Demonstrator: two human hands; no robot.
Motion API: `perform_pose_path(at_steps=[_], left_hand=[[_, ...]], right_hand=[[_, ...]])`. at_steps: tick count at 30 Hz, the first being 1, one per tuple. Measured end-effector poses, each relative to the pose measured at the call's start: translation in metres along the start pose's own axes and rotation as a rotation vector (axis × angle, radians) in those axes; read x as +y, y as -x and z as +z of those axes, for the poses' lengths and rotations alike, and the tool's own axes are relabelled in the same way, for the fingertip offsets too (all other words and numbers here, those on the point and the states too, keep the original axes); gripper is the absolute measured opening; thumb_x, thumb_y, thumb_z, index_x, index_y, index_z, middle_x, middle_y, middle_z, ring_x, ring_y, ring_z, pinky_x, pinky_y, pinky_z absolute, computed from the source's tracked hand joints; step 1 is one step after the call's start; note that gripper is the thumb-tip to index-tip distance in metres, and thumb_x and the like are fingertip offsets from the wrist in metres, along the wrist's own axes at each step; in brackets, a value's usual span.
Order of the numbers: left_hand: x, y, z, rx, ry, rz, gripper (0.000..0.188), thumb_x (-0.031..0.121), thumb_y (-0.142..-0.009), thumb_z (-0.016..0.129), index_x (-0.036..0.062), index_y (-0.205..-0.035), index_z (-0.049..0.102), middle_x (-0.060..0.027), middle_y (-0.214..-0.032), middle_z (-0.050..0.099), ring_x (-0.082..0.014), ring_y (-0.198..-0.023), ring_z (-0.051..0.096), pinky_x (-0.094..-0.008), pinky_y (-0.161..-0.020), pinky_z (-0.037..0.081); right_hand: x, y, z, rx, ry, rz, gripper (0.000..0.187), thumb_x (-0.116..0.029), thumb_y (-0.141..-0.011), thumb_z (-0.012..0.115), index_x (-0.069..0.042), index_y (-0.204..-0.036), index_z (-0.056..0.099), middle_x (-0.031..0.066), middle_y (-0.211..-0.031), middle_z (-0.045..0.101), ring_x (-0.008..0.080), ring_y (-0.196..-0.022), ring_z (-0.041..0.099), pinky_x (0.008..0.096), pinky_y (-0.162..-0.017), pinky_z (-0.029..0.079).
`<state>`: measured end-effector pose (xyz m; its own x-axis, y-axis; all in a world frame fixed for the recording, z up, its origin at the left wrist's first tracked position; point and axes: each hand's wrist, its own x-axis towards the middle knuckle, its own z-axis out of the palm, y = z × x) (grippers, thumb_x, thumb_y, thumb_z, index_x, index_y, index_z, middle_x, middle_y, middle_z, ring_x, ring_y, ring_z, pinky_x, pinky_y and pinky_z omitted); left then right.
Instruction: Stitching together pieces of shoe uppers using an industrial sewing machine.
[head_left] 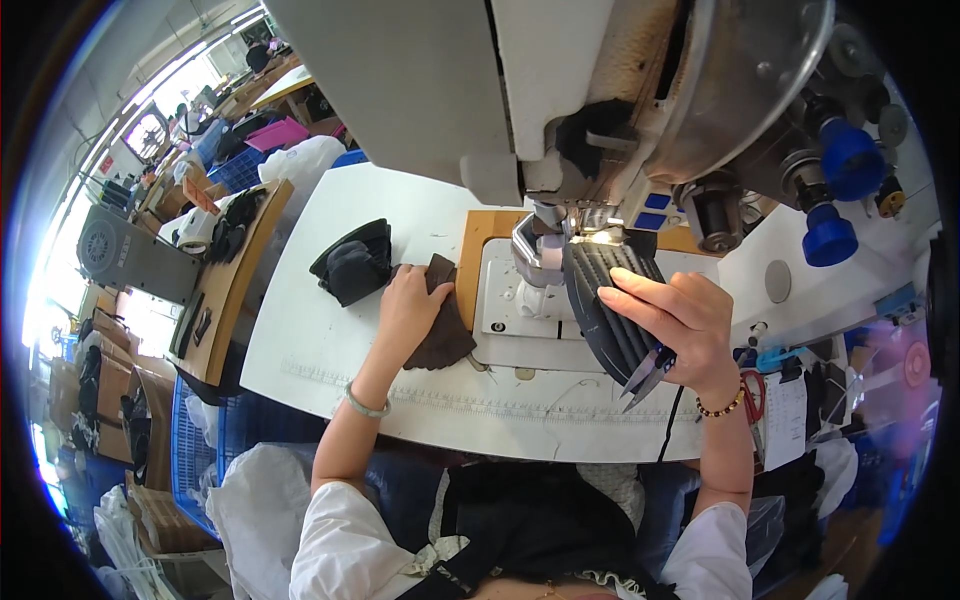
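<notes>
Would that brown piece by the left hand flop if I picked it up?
The brown piece would probably flop: it looks like thin cloth with a wavy edge. It likely wouldn't roll, since it lies fairly flat on the white table.

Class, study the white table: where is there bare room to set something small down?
Bare patches of white table: between the dark bundle and the tan board; and between that bundle and the ruler marks. Crowded: around the left hand on brown cloth, and at the sewing machine, where ribbed piece, right hand and snips meet.
</notes>
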<state>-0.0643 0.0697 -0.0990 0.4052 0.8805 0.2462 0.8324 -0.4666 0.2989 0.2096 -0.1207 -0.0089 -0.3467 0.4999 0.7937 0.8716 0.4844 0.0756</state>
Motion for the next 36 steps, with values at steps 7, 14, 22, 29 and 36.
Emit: perform_pose_path(at_steps=[7, 14, 22, 29, 36], left_hand=[[0.015, 0.009, -0.016, 0.318, 0.607, -0.071, 0.031, 0.000, -0.085, 0.065, 0.0022, -0.114, 0.057, -0.0061, -0.082, 0.056, -0.0144, -0.071, 0.057, -0.0278, -0.065, 0.047], [0.100, 0.052, -0.074, -0.028, 1.142, 0.454, 0.038, -0.002, -0.091, 0.059, 0.0004, -0.129, 0.057, -0.0005, -0.097, 0.049, -0.0045, -0.079, 0.044, -0.0169, -0.063, 0.036], [0.103, 0.035, -0.081, -0.170, 0.709, 0.670, 0.066, -0.007, -0.077, 0.059, 0.0078, -0.141, 0.049, -0.0060, -0.091, 0.046, -0.0187, -0.077, 0.054, -0.0286, -0.070, 0.047], [0.094, 0.024, -0.062, 0.766, -0.027, 0.978, 0.055, 0.009, -0.065, 0.071, 0.0166, -0.119, 0.071, -0.0016, -0.091, 0.043, -0.0138, -0.078, 0.045, -0.0251, -0.069, 0.041], [0.100, 0.015, -0.058, 0.524, 0.158, 1.110, 0.043, 0.012, -0.078, 0.064, 0.0067, -0.120, 0.066, -0.0094, -0.122, 0.057, -0.0275, -0.115, 0.057, -0.0405, -0.098, 0.051]], right_hand=[[-0.004, 0.000, 0.006, 0.049, -0.071, 0.060, 0.041, -0.023, -0.067, 0.073, -0.016, -0.108, 0.072, -0.0025, -0.108, 0.067, 0.0122, -0.062, 0.048, 0.0272, -0.055, 0.039], [-0.011, 0.009, 0.012, 0.080, 0.093, 0.073, 0.044, -0.019, -0.070, 0.069, -0.019, -0.114, 0.071, -0.0051, -0.112, 0.066, 0.0117, -0.058, 0.042, 0.0251, -0.052, 0.036], [-0.010, 0.012, 0.016, 0.090, 0.114, 0.074, 0.042, -0.014, -0.072, 0.065, -0.018, -0.114, 0.071, -0.0050, -0.116, 0.065, 0.0096, -0.057, 0.041, 0.0241, -0.051, 0.034], [-0.010, 0.009, 0.012, 0.086, 0.064, 0.066, 0.041, -0.017, -0.070, 0.068, -0.017, -0.111, 0.072, -0.0022, -0.117, 0.066, 0.0088, -0.058, 0.042, 0.0235, -0.051, 0.034], [-0.008, 0.008, 0.011, 0.081, 0.059, 0.047, 0.035, -0.021, -0.070, 0.072, -0.016, -0.105, 0.073, 0.0018, -0.114, 0.068, 0.0109, -0.054, 0.044, 0.0242, -0.051, 0.038]])
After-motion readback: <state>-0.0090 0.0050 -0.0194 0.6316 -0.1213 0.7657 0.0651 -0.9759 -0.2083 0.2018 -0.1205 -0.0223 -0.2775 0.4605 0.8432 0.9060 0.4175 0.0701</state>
